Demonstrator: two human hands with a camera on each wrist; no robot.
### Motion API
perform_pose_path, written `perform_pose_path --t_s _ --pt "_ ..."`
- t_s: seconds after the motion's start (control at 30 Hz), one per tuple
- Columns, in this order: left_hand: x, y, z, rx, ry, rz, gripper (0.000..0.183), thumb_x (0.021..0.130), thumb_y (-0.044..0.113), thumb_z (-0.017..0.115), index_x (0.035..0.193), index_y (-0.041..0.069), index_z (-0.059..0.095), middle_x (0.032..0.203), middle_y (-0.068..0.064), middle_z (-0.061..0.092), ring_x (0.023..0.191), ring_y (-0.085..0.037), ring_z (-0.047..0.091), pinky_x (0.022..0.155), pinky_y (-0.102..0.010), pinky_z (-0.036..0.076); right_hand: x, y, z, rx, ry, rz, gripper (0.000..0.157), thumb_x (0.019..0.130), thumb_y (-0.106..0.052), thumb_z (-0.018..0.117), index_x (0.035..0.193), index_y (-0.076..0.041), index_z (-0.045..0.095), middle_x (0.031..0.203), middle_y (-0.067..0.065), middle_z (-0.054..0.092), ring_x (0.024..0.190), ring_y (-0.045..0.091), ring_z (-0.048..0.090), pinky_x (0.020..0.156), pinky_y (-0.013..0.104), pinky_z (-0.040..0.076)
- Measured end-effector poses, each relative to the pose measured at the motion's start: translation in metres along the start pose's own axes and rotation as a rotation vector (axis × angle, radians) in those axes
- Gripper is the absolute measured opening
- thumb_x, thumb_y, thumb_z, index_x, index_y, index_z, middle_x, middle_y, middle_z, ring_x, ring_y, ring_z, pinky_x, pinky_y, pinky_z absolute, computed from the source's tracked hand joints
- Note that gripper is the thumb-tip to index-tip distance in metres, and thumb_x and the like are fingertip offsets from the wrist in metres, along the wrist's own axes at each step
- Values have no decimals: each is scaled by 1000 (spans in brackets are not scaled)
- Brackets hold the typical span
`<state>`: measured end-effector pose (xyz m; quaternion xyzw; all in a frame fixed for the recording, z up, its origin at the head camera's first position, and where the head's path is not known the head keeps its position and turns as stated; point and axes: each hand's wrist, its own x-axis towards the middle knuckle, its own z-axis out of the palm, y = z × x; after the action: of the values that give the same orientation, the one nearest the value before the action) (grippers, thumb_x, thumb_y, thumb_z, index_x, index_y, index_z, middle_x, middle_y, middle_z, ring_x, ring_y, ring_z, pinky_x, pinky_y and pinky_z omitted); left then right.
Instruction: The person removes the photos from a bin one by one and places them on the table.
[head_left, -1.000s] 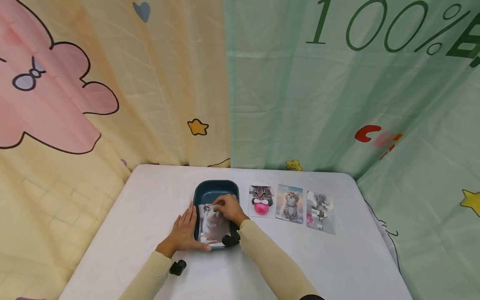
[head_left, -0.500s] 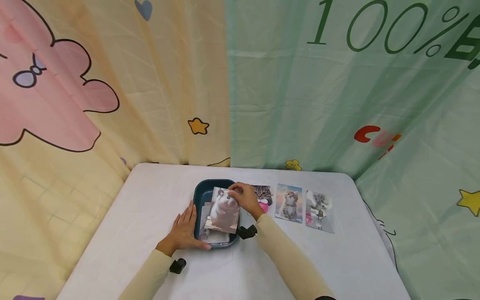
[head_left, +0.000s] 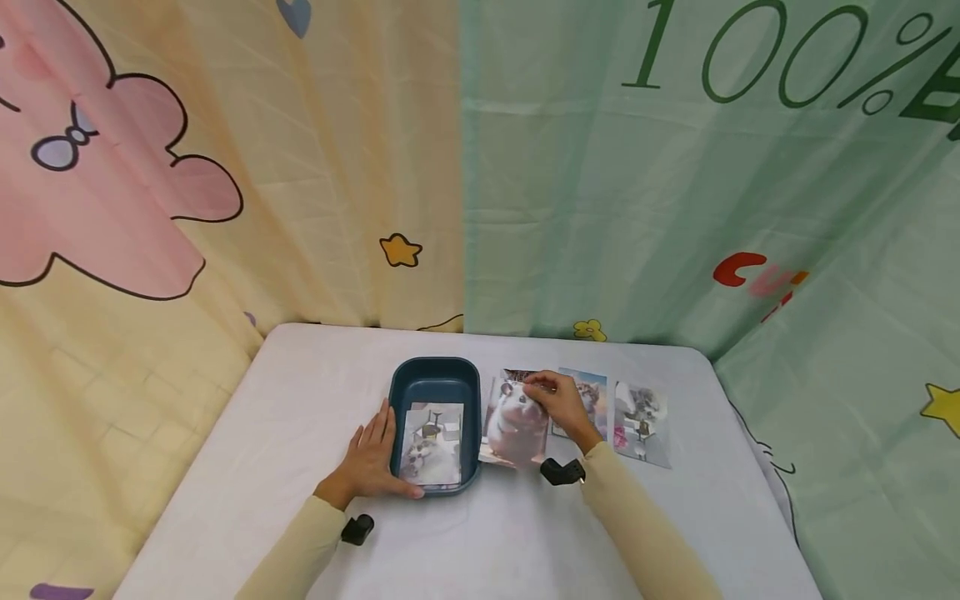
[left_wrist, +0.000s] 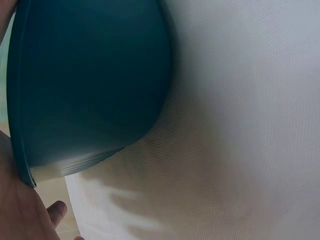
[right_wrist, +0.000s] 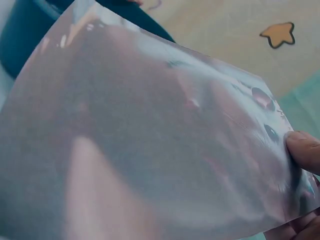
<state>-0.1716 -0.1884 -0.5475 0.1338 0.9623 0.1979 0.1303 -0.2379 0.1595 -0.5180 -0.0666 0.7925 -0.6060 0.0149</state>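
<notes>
My right hand (head_left: 562, 408) pinches a photo card (head_left: 513, 429) of a pale mouse-like animal by its upper right edge. In the right wrist view the thumb (right_wrist: 306, 150) lies on the card's face, with fingers behind it. The card is held just right of a dark teal tray (head_left: 435, 388), over a tabby cat card (head_left: 517, 375) that it mostly hides. My left hand (head_left: 366, 462) rests against the tray's left side, fingers straight, thumb along the front edge. In the left wrist view its palm (left_wrist: 20, 210) touches the rim. Inside the tray lies another photo card (head_left: 433, 450).
On the white table (head_left: 510, 542), a kitten card (head_left: 597, 400), partly behind my right hand, and a grey cat card (head_left: 641, 425) lie in a row to the right. Printed curtains (head_left: 585, 208) hang behind the table. A thin cable (head_left: 787, 492) runs along the right edge.
My right hand has lifted the mouse-like animal card out of the tray and carried it right, uncovering a card beneath. The left hand has stayed on the tray.
</notes>
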Motion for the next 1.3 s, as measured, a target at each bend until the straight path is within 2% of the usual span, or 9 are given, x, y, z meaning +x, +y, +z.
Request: perform_pose_path --t_s 0.13,0.3,0.53,0.7,0.9,1.1,1.2,1.3 --pt "0 0 0 -6 1 -4 151 50 75 78 151 -6 2 160 -21 -8 145 -40 6 114 -60 4 -14 15 -10 -16 37 73 19 90 -13 69 103 2 70 102 14 68 79 11 58 63 24 47" --pt "1 -1 0 -6 0 -7 150 50 75 78 151 -7 3 160 -21 -8 145 -40 7 114 -60 4 -28 39 -2 -70 68 112 15 87 -10 71 97 1 72 97 13 70 80 11 60 66 23 47" --pt "1 -1 0 -3 1 -5 150 50 75 78 151 -6 3 160 -21 -8 145 -39 7 114 -60 6 -38 61 21 -123 31 28 11 86 -7 72 91 3 72 85 13 72 75 14 65 68 24 50" --pt "1 -1 1 -3 -3 -4 150 50 75 78 151 -6 3 160 -21 -7 145 -39 6 114 -60 6 -42 67 32 -215 39 -10 6 84 -6 73 87 -1 73 83 9 72 79 20 66 71 28 51" --pt "1 -2 -1 4 3 -3 150 51 74 79 151 -7 3 159 -21 -8 145 -39 6 114 -60 7 -45 66 38 -307 70 -45 10 81 -3 74 91 -1 73 87 10 72 86 26 67 76 36 53" --pt "1 -1 1 -8 2 -7 149 51 73 79 151 -6 3 160 -21 -8 146 -38 6 114 -60 6 -47 49 37 -327 114 -168 17 84 -2 70 100 4 69 97 16 68 93 35 64 84 50 51" --pt "1 -1 1 -7 0 -9 149 51 73 79 151 -6 3 160 -21 -8 146 -38 6 114 -60 6 -40 35 41 -297 116 -209 16 84 -2 70 100 3 70 99 16 69 94 33 64 86 49 51" --pt "1 -1 1 -6 -1 -7 149 51 73 79 151 -6 3 160 -21 -8 146 -39 6 114 -60 6 -31 20 49 -272 78 -226 15 85 -3 71 99 -1 71 99 12 70 92 29 64 84 44 52"
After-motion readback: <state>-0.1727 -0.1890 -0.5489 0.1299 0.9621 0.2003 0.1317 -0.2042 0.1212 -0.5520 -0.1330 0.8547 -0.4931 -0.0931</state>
